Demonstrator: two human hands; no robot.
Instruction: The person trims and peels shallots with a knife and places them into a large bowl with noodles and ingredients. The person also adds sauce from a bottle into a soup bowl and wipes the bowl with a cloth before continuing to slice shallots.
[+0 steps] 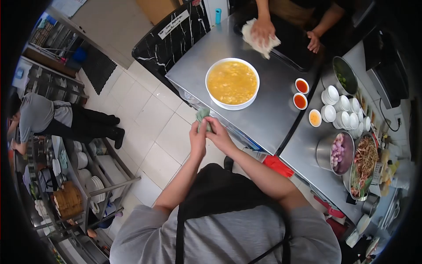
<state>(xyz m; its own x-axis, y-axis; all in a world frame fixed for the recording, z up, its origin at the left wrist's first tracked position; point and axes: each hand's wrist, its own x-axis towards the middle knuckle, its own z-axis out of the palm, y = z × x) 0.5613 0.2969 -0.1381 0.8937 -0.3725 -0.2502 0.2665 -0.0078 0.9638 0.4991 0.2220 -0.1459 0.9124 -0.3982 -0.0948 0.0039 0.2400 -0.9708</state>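
Observation:
My left hand (198, 140) and my right hand (220, 135) meet in front of my apron, off the edge of the steel table. Both are closed on a crumpled pale green cloth (202, 114), which pokes out above the fingers. Just beyond them on the table is a big white bowl (210, 94) of yellow soup (232, 81) with pale egg-like shreds. A white plate (233, 106) shows under the bowl.
Across the table a co-worker's hand (263, 31) presses a white cloth (250, 39) onto a black tray (299, 66). Sauce cups (300, 101), stacked white dishes (329, 94) and a pot of shallots (325, 154) stand right. Another person (39, 114) bends over shelves at left.

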